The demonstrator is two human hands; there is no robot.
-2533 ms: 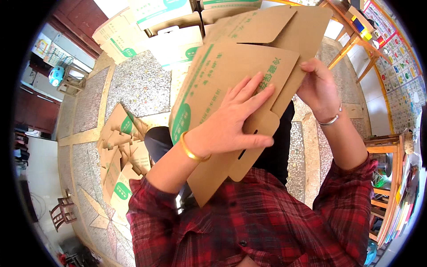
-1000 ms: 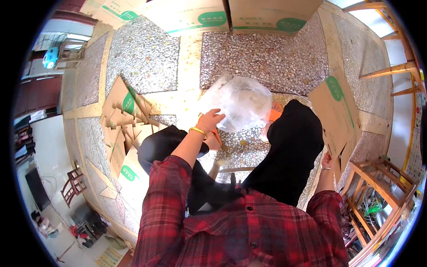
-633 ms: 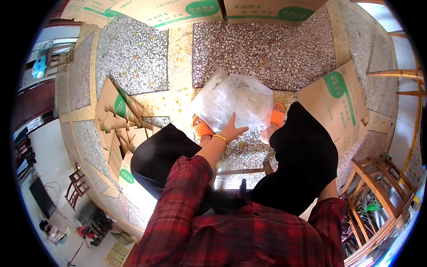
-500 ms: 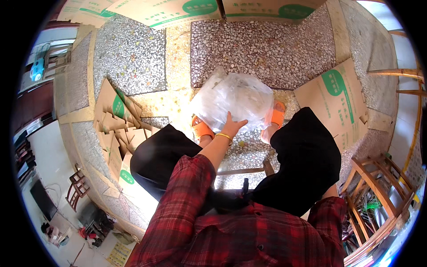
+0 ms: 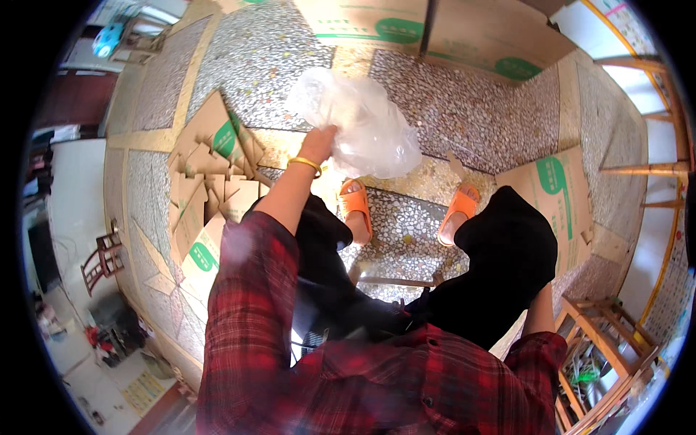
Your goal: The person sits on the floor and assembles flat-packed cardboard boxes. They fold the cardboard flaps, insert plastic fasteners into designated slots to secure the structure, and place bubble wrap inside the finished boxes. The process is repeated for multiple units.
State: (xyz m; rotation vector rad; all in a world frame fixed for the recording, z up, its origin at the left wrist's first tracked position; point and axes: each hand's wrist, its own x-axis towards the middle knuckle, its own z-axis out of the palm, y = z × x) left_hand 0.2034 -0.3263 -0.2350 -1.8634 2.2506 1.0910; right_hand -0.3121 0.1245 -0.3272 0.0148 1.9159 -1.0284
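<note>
A crumpled clear plastic bag (image 5: 377, 138) hangs over the floor ahead of my feet. My left hand (image 5: 317, 145), with a gold bangle at the wrist, is closed on its near left edge. The fingers are partly hidden by the bunched plastic. On my right, the bare forearm (image 5: 539, 313) passes down beside my black-trousered knee. The right hand itself is hidden behind that leg. Orange slippers (image 5: 355, 201) are on my feet, just nearer than the bag.
Folded cardboard pieces (image 5: 206, 181) are piled left of my legs. A flat cardboard sheet (image 5: 557, 206) lies to the right. Brown cardboard boxes (image 5: 464, 43) stand at the far side. Wooden furniture (image 5: 602, 333) holding odds and ends is at the lower right.
My left hand has gone from spread fingers near the bag to a grip on it. The bag has moved forward and left, away from my feet. The view has shifted too.
</note>
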